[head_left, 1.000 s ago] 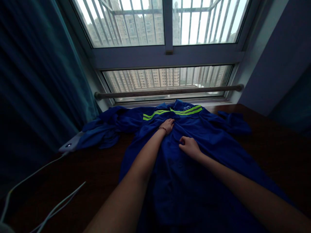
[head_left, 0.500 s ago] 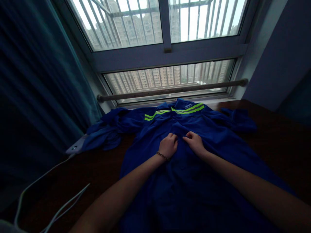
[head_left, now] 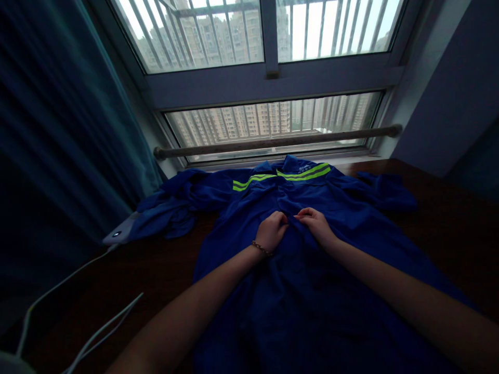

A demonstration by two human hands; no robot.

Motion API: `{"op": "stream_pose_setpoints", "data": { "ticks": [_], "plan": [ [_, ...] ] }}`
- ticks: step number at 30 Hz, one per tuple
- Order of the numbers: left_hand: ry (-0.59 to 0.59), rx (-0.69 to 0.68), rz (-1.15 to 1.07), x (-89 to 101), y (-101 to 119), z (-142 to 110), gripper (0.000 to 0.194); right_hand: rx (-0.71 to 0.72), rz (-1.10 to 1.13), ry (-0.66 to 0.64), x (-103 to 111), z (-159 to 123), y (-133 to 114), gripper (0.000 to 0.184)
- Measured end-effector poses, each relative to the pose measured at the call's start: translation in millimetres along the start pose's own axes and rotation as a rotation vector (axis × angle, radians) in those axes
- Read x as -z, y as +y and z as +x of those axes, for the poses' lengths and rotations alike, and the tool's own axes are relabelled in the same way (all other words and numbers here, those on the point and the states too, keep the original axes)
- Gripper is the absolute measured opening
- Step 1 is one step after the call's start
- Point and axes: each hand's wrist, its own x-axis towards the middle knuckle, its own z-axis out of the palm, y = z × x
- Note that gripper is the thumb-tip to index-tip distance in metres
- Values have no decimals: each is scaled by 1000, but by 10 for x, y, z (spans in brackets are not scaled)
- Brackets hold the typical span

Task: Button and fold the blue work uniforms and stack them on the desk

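A blue work jacket (head_left: 304,291) with bright green stripes across its shoulders lies spread flat on a dark wooden table (head_left: 448,223), collar toward the window. My left hand (head_left: 272,231), with a thin bracelet on its wrist, is closed and pinches the fabric at the jacket's front middle. My right hand (head_left: 316,223) is closed too and pinches the fabric just beside it, fingertips almost touching the left hand's. What lies between the fingers, other than cloth, is too small to make out.
One jacket sleeve is bunched at the left (head_left: 171,208), the other lies at the right (head_left: 385,189). A phone (head_left: 119,232) with white cables (head_left: 97,332) rests at the table's left. A teal curtain (head_left: 58,130) hangs left; a rail (head_left: 273,143) crosses the window behind.
My left hand has drawn back from near the collar to the jacket's front middle and closed. My right hand has shifted up to meet it. Both now pinch the fabric together.
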Motion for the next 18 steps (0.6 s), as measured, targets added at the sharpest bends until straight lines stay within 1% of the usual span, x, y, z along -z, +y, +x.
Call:
{"op": "stream_pose_setpoints", "data": {
  "ticks": [2, 4, 7, 9, 11, 14, 16, 18],
  "plan": [
    [35, 3, -31, 19, 25, -8, 4, -13, 2, -38, -19, -28, -19, 21],
    [66, 17, -55, 48, 59, -13, 3, 4, -35, -94, -37, -56, -51, 20],
    [94, 43, -95, 88, 110, -20, 5, 118, -177, -192, -62, -91, -102, 22],
    [80, 87, -165, 89, 128, -26, 7, 209, -288, -226, -69, -104, -111, 23],
    [22, 161, -286, 62, 123, -30, 9, 295, -412, -214, -68, -111, -88, 20],
    [-67, 276, -487, -1, 83, -23, 11, 420, -630, -121, -60, -127, -29, 10],
    [-98, 312, -600, -31, 53, -7, 11, 508, -746, -54, -59, -146, -7, 7],
    [-130, 318, -696, -40, 32, 10, 9, 600, -807, -21, -65, -170, -8, 7]
  ]
}}
